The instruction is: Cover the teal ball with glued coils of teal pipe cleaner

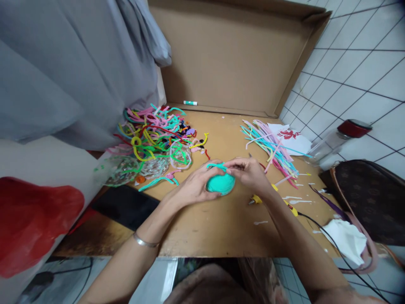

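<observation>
A round turquoise ball [220,184] is at the middle of the wooden table, near its front. My left hand [198,184] wraps round its left side, with the thumb and fingers curved about it. On top of the ball lies a short turquoise fuzzy strip [216,166]. My right hand [248,172] is at the ball's upper right, its thumb and index finger pinched on the strip's right end. The tips of those fingers are small and partly hidden. Beneath my right forearm rests a yellow glue gun [257,199] with a black cord.
Tangled colourful pipe cleaners [152,135] are heaped at the back left, straight ones [272,145] at the back right. A black flat object [126,206] lies left. At right are a clear bottle [329,143], a brown bag [370,198] and a crumpled tissue [346,238]. Cardboard [228,59] stands behind.
</observation>
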`<state>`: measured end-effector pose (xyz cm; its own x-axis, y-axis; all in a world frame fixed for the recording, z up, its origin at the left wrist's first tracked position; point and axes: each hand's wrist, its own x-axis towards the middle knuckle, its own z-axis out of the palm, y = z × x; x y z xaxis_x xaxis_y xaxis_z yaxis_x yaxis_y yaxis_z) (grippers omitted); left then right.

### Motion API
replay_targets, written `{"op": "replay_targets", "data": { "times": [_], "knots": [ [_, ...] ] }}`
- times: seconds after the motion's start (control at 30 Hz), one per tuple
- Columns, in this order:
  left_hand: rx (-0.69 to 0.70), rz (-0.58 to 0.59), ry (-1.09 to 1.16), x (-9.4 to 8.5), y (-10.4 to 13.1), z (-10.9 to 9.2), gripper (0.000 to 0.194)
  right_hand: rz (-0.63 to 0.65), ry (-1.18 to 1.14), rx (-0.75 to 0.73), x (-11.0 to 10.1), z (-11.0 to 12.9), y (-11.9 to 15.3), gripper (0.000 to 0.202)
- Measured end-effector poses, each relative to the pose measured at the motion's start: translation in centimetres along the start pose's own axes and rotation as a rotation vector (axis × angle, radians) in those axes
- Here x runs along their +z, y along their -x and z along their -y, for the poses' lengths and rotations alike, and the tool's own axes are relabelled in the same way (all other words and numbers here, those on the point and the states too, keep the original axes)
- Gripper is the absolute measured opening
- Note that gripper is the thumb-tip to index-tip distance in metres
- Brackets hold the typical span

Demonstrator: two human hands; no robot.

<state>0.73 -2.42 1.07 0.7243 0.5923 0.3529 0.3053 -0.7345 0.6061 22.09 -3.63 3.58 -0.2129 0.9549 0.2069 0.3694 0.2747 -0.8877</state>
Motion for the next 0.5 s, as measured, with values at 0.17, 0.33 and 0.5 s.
{"op": "replay_targets", "data": {
  "times": [0.17, 0.33, 0.5],
  "knots": [
    [-0.020, 0.000, 0.018, 0.0, 0.1, 0.1, 0.050, 0.101, 0.071, -0.085, -0.6, 0.1, -0.4, 0.019],
    [-0.025, -0.001, 0.026, 0.1, 0.1, 0.1, 0.049, 0.119, 0.148, -0.135, -0.8, -0.1, -0.9, 0.018],
    [-0.036, 0.002, 0.029, -0.1, 0.1, -0.2, 0.048, 0.197, 0.124, -0.151, -0.7, -0.2, -1.1, 0.022]
  ]
}}
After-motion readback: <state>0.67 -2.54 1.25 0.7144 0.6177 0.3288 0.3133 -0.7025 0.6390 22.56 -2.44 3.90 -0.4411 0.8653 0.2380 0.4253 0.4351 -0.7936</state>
